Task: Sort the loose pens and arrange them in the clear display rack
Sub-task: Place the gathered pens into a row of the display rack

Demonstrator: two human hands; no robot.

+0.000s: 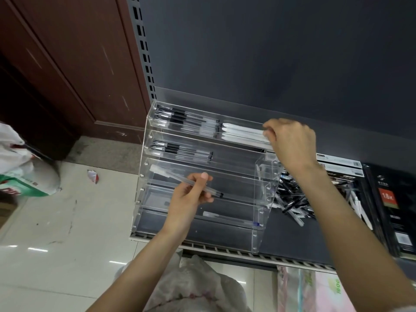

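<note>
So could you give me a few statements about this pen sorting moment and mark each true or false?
1. The left hand holds a clear pen. True.
2. The right hand digs in the loose pen pile. False: it is at the white pens in the top tier of the clear display rack.
3. The bottom tier holds a single pen. True.
4. The second tier from the top is full of white pens. False: it holds black-capped clear pens.
5. The loose pile lies right of the rack. True.
</note>
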